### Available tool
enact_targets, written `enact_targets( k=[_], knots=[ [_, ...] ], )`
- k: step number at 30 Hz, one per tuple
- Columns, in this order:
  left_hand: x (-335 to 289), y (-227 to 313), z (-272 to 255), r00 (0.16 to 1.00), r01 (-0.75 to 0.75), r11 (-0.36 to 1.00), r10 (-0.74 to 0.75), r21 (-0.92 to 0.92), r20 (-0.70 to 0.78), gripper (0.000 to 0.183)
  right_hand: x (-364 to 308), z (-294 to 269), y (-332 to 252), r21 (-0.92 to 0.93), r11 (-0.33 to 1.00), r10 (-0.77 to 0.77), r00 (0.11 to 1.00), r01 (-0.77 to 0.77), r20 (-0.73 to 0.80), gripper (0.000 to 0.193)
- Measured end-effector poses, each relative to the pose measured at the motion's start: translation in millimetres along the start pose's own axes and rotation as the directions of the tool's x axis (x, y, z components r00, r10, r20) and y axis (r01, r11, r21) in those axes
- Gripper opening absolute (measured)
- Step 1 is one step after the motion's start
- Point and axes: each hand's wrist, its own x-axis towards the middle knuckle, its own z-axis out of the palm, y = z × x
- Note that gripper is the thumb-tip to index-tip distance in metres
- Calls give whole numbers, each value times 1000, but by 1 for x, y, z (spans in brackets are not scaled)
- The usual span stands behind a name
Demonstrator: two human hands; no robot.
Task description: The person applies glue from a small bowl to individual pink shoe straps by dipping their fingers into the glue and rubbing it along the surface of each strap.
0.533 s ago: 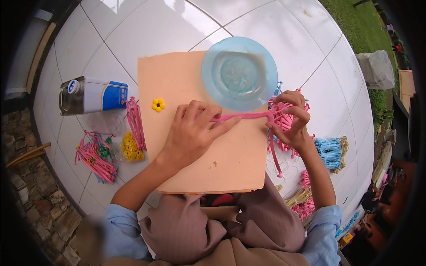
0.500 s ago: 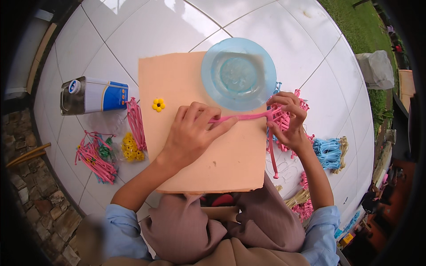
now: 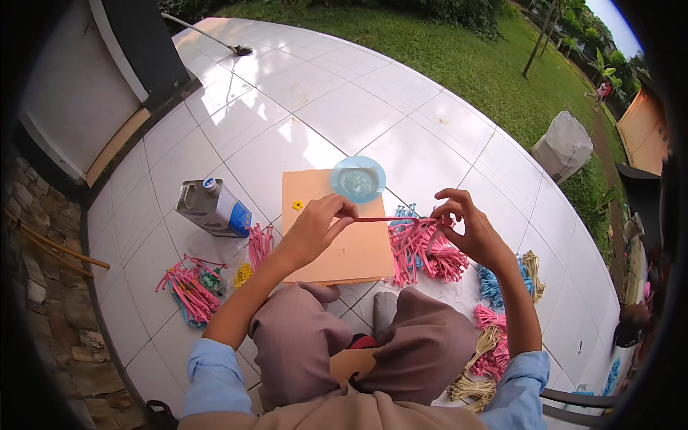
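Note:
A thin pink strap (image 3: pixel 383 219) is stretched level between my two hands, above the right side of a peach-coloured board (image 3: pixel 344 256). My left hand (image 3: pixel 315 228) pinches the strap's left part between thumb and fingers. At its right part my right hand (image 3: pixel 474 228) holds it between thumb and fingertips, the other fingers raised and bent. Part of the strap at the right blends into a pile of pink straps (image 3: pixel 446 261) behind it. On the board lie a small yellow flower (image 3: pixel 297 205) and, at the far edge, a translucent blue plate (image 3: pixel 337 170).
A metal can (image 3: pixel 215 209) with a blue label stands at left. Near it lie a bundle of pink straps (image 3: pixel 190 290) and yellow pieces (image 3: pixel 244 275) in clear plastic. Blue bundles (image 3: pixel 491 287) and beige bundles (image 3: pixel 473 389) lie at right. A broom (image 3: pixel 240 50) rests on the far tiles.
The view has drawn back and tilted up, showing more lawn and floor. Both hands still hold the pink strap, now pulled straight and apparently lifted higher off the board.

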Motion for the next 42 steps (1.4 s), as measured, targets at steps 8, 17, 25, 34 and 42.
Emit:
enact_targets(
  k=[8, 17, 25, 34, 42],
  knots=[
    [-58, 28, -105, 888, -191, 942, 47, -276, -457, 63, 70, 6, -153, 91, 886, -391, 836, 455, -384, 50],
    [-105, -81, -83, 957, -159, 702, -64, -694, -284, 85, 197, 186, -186, 624, 682, -140, 906, 381, -400, 53],
    [-193, -245, 46, 628, 303, 491, -748, -816, -217, 66, 92, 427, -78, 673, 690, 391, 920, -266, -36, 48],
    [-205, -313, 76, 400, 517, 682, -727, -518, -557, 49, 106, 507, -25, 745, 491, 535, 831, -452, 151, 54],
    [-164, -197, 3, 443, 41, 710, -643, -703, -624, 14, 90, 393, -88, 895, 212, 371, 879, -393, 299, 46]
  ],
)
